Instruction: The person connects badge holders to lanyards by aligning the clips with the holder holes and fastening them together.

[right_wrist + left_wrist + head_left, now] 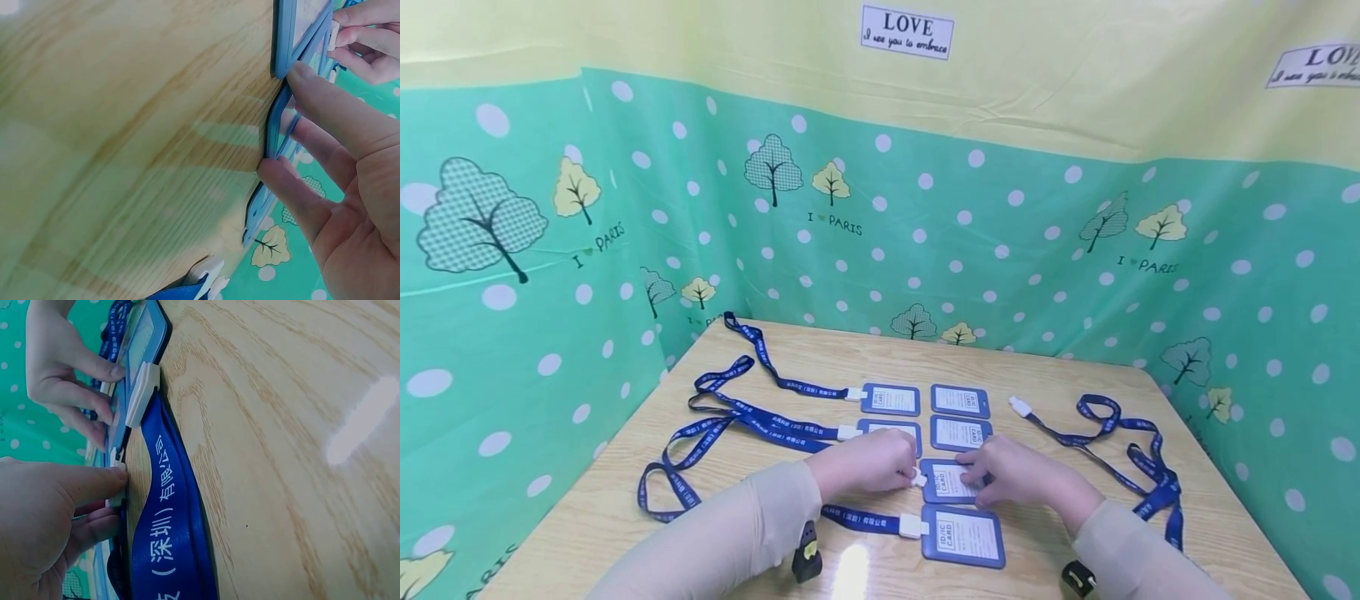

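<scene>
Green polka-dot curtain, printed with trees and topped in yellow, backs a wood-grain counter. Blue lanyards loop along the counter's left side, one reaching its far left corner. Two badges lie at the strap ends toward the far edge, long axes running left to right. Nearer, a person's left hand pinches a white clip between thumb and fingers, at the left end of a blue card holder near the middle of the counter. That holder's long axis also runs left to right, its clip end pointing to the counter's left edge. Just on its near side lies a parallel holder, likewise clipped at left; beyond are two more holders, lettering at their right ends. A right hand grips the middle holder's right end, thumb and fingers bent around its edges. Farthest right, a spare lanyard winds along the counter's right side, its white fitting toward the far edge.
</scene>
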`<state>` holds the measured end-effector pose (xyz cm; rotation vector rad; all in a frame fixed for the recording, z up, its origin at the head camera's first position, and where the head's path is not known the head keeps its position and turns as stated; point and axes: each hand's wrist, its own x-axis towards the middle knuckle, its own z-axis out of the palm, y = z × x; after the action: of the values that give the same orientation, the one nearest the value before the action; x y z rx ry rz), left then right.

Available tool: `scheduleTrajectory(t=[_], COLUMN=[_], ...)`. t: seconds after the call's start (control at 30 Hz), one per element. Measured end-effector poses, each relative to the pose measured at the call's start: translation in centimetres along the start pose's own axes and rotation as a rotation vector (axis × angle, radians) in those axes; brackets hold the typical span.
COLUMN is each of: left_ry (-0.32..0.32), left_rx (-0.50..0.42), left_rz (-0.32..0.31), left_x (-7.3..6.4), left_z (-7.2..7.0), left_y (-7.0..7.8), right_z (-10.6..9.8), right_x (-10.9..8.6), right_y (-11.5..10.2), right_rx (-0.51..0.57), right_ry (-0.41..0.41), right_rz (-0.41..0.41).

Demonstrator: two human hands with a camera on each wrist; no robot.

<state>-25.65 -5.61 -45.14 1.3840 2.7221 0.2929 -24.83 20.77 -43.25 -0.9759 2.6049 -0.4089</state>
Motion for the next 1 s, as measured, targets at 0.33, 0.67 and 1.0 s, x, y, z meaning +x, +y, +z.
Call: scheduleTrajectory(t=[0.33, 0.67, 1.0], left_ry=[0.003, 0.012, 0.011], left_rx=[0.006, -0.008, -0.022], left_rz=[-0.048, -0.083, -0.135], left_x=[0.05, 0.02, 0.36], left_z=[-0.19, -0.15, 0.56], left_y=[0.57, 0.81, 0.79], right_z=[-0.06, -0.23, 0.04], right_x=[-0.17, -0.20, 0.00], right_y=[-0.28, -0.53, 0.03], right_rx=[0.026, 0.033, 0.048], right_ry=[0.016, 0.015, 0.004], right_rz=[-0.001, 0.004, 0.021])
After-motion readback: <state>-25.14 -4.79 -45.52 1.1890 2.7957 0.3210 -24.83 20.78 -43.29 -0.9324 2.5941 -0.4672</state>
